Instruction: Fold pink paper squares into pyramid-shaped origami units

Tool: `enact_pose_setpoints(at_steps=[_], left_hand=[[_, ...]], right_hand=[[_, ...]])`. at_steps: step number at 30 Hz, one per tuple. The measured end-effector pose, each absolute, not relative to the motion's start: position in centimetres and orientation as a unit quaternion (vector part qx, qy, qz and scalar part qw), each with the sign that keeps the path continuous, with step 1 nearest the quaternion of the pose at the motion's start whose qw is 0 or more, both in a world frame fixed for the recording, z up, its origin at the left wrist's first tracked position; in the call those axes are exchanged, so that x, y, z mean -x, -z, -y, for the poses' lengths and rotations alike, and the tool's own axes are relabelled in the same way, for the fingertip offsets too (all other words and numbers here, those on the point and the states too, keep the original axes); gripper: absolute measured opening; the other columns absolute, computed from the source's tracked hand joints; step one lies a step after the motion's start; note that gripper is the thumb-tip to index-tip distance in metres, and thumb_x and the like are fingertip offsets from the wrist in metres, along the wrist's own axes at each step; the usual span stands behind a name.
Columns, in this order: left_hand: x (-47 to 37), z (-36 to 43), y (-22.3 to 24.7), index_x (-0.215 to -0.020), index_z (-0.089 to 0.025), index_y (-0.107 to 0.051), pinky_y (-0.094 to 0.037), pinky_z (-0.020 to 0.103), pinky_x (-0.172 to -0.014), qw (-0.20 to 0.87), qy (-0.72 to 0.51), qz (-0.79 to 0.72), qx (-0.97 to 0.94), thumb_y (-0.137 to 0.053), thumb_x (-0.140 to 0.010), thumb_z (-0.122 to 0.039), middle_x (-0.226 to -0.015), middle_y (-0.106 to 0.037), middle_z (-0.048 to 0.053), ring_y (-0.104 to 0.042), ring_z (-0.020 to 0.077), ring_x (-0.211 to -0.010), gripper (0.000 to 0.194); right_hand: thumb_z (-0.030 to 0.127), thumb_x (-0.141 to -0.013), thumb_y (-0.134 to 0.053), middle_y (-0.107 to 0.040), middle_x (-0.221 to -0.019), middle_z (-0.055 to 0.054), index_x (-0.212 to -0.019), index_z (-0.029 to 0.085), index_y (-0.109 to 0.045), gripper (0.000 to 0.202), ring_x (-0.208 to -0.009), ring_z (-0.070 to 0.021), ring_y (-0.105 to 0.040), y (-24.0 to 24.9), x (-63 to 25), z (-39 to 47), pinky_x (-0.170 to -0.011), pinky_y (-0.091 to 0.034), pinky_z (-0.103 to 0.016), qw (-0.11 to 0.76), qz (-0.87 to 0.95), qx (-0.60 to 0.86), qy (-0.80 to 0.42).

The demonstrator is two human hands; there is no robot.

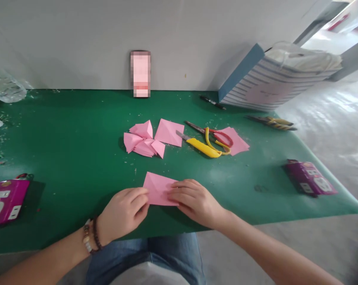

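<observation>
A sheet of pink paper (159, 190) with crease lines lies near the front edge of the green table. My left hand (124, 211) pinches its left edge between thumb and fingers. On its right side, my right hand (195, 202) is closed, fingers on top and the thumb hidden. Farther back sits a cluster of folded pink paper pieces (143, 140). Beside it is a creased pink square (168, 132), with the blade tip of a yellow-handled knife (202, 147) over its right edge. Scissors (219, 138) with red and yellow handles lie partly on more pink paper (240, 142).
A phone (141, 75) leans on the wall behind the table. A striped paper bag (274, 79), a black pen (213, 103) and pliers (274, 122) are at the back right. Purple power boxes stand at the left (11, 200) and right (311, 178). Scraps litter the left side.
</observation>
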State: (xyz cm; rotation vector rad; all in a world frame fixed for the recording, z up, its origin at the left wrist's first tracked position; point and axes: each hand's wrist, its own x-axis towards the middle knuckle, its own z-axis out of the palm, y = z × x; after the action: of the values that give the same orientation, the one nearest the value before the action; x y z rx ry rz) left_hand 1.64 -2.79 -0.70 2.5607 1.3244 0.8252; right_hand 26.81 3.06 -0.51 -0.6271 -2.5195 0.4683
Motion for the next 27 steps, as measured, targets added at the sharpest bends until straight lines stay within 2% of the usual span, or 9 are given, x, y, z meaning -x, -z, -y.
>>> enact_pose_setpoints(at_steps=[3,6,8,10,13,16,19,23,27], left_hand=[[-1.4,2.7,0.2,-0.078,-0.017,-0.057,-0.057,0.032,-0.077,0.095,-0.252,-0.442,-0.856,-0.048,-0.088,-0.011,-0.101,-0.071,0.008,-0.069,0.0188,-0.085,0.015],[-1.7,1.8,-0.7,-0.081,-0.018,-0.055,-0.057,0.032,-0.069,0.125,-0.222,-0.458,-0.852,-0.051,-0.09,-0.021,-0.103,-0.069,0.008,-0.068,0.0191,-0.08,0.011],[-2.2,0.9,-1.3,-0.083,-0.019,-0.053,-0.054,0.031,-0.058,0.151,-0.188,-0.483,-0.842,-0.054,-0.092,-0.031,-0.088,-0.066,0.005,-0.065,0.0175,-0.068,0.015],[-2.6,-0.1,-1.7,-0.081,-0.02,-0.05,-0.049,0.03,-0.051,0.15,-0.159,-0.509,-0.832,-0.052,-0.093,-0.031,-0.081,-0.061,0.002,-0.061,0.0171,-0.062,0.017],[-2.9,-0.8,-1.7,-0.09,-0.019,-0.051,-0.052,0.029,-0.058,0.138,-0.157,-0.515,-0.831,-0.049,-0.093,-0.022,-0.094,-0.062,0.005,-0.064,0.0175,-0.071,0.006],[-2.8,-0.5,-1.0,-0.086,-0.018,-0.052,-0.055,0.031,-0.065,0.116,-0.163,-0.505,-0.839,-0.047,-0.093,-0.017,-0.094,-0.061,0.006,-0.063,0.0186,-0.075,0.008],[-2.8,0.2,-0.5,-0.084,-0.018,-0.056,-0.056,0.034,-0.067,0.073,-0.149,-0.488,-0.857,-0.045,-0.09,-0.009,-0.095,-0.063,0.009,-0.062,0.0204,-0.077,0.015],[-3.0,0.5,-0.4,-0.112,-0.014,-0.063,-0.058,0.036,-0.071,0.017,-0.165,-0.454,-0.875,-0.045,-0.091,-0.005,-0.119,-0.066,0.011,-0.063,0.0203,-0.082,0.029],[-3.1,0.4,-0.4,-0.123,-0.016,-0.063,-0.058,0.036,-0.08,0.038,-0.174,-0.452,-0.874,-0.041,-0.091,-0.004,-0.12,-0.069,0.007,-0.063,0.0199,-0.088,0.04]], right_hand=[[0.018,-0.095,-0.055,-0.075,-0.094,-0.006,-0.102,0.02,-0.067,0.014,-0.092,-0.017,-0.069,0.6,-27.1,-3.6,-0.083,-0.055,-0.033,0.255,0.896,0.273,-0.24],[0.019,-0.094,-0.056,-0.075,-0.089,-0.005,-0.101,0.02,-0.067,0.012,-0.082,-0.0166,-0.068,0.4,-26.7,-4.2,-0.075,-0.055,-0.031,0.246,0.878,0.322,-0.254],[0.02,-0.096,-0.053,-0.074,-0.087,-0.006,-0.101,0.019,-0.066,0.014,-0.078,-0.0165,-0.068,0.1,-26.2,-4.7,-0.071,-0.055,-0.029,0.225,0.881,0.337,-0.244],[0.019,-0.097,-0.049,-0.074,-0.089,-0.006,-0.106,0.018,-0.065,0.019,-0.076,-0.0162,-0.068,-0.3,-25.5,-5.4,-0.069,-0.053,-0.028,0.187,0.895,0.332,-0.232],[0.014,-0.094,-0.048,-0.074,-0.094,-0.006,-0.122,0.018,-0.059,0.03,-0.077,-0.0163,-0.069,-0.8,-24.6,-6.4,-0.065,-0.051,-0.025,0.114,0.916,0.314,-0.223],[0.01,-0.09,-0.05,-0.075,-0.099,-0.006,-0.127,0.019,-0.056,0.039,-0.079,-0.0161,-0.07,-0.7,-24.1,-7.0,-0.064,-0.05,-0.024,0.092,0.912,0.325,-0.233],[0.009,-0.089,-0.05,-0.075,-0.096,-0.003,-0.113,0.02,-0.062,0.029,-0.076,-0.014,-0.069,0.0,-24.0,-7.1,-0.066,-0.049,-0.022,0.13,0.895,0.339,-0.259],[0.015,-0.094,-0.048,-0.07,-0.08,-0.002,-0.095,0.02,-0.067,0.02,-0.067,-0.0121,-0.064,0.6,-24.2,-6.9,-0.061,-0.047,-0.022,0.16,0.898,0.322,-0.252],[0.02,-0.098,-0.047,-0.068,-0.076,-0.002,-0.094,0.02,-0.07,0.023,-0.063,-0.011,-0.061,0.7,-24.2,-6.9,-0.057,-0.045,-0.021,0.16,0.901,0.324,-0.241]])
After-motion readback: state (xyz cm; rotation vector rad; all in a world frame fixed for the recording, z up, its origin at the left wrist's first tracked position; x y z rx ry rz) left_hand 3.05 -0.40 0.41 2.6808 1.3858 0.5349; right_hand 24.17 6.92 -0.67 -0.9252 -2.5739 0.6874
